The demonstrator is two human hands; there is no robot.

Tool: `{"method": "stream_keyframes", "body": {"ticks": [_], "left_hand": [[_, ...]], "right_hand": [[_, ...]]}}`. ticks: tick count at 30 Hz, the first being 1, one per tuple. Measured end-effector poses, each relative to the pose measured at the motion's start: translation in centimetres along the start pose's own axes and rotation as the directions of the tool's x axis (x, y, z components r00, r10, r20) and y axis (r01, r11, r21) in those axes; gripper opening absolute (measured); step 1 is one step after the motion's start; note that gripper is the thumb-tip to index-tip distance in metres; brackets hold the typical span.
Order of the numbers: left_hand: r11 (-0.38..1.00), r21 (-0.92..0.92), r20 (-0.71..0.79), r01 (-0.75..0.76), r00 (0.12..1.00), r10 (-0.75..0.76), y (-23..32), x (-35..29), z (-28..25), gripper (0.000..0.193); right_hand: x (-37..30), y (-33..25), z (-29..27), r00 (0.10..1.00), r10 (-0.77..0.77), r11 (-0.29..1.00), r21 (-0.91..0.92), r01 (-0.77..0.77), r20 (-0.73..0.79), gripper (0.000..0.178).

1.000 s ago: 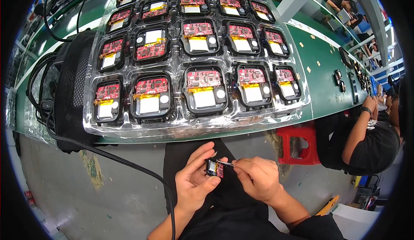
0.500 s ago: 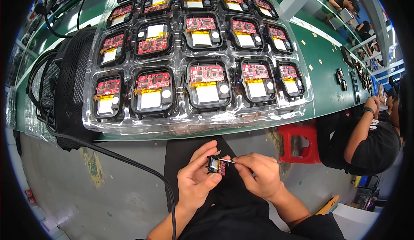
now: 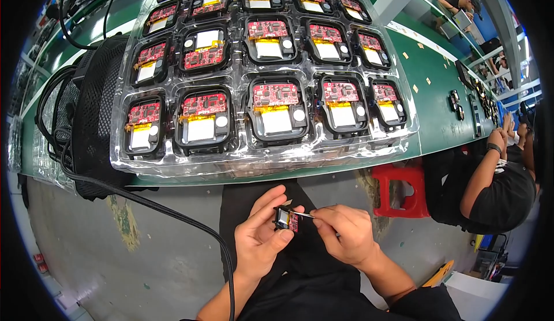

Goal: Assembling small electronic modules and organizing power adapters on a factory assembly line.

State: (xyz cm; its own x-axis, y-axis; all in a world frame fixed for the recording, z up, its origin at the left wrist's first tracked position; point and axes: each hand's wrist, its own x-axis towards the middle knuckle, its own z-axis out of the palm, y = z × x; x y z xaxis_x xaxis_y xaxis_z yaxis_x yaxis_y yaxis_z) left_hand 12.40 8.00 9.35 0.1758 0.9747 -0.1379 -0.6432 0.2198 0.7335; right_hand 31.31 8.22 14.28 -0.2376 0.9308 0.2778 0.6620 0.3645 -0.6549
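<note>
Right now we hold a small black case [image 3: 285,218] above our lap [image 3: 297,278], apart from the table [image 3: 434,110], its red board [image 3: 294,223] and pale battery [image 3: 283,217] facing us. Our left hand [image 3: 261,240] curls its fingers partway round the case, thumb against the near edge. Our right hand [image 3: 346,235] pinches a thin metal tool [image 3: 304,215] between closed fingers, its tip at the case's right side; we cannot tell whether it presses on anything. We judge this to be fine work on the inside parts, calling for a steady left hold and a light touch. Ahead, a clear tray [image 3: 259,160] of open cases [image 3: 277,97] crowds the table's near edge. A black cable [image 3: 167,212] crosses before our left forearm [image 3: 221,299] and could snag. We have a mesh bag [image 3: 95,128] leftward, a red stool [image 3: 398,177] and seated co-worker [image 3: 499,197] rightward.
</note>
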Motion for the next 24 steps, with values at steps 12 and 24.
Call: {"method": "stream_keyframes", "body": {"ticks": [12,24], "left_hand": [[1.0,0.02,0.085,-0.005,0.996,0.003,0.04,-0.11,-0.5,0.06],[1.0,0.009,0.088,-0.015,0.996,0.014,-0.03,0.05,-0.52,0.059]], "right_hand": [[0.04,0.13,0.11,1.0,-0.026,1.0,-0.006,0.026,0.0,0.02],[-0.07,0.06,-0.25,0.999,0.036,0.999,0.028,-0.036,0.029,0.019]]}}
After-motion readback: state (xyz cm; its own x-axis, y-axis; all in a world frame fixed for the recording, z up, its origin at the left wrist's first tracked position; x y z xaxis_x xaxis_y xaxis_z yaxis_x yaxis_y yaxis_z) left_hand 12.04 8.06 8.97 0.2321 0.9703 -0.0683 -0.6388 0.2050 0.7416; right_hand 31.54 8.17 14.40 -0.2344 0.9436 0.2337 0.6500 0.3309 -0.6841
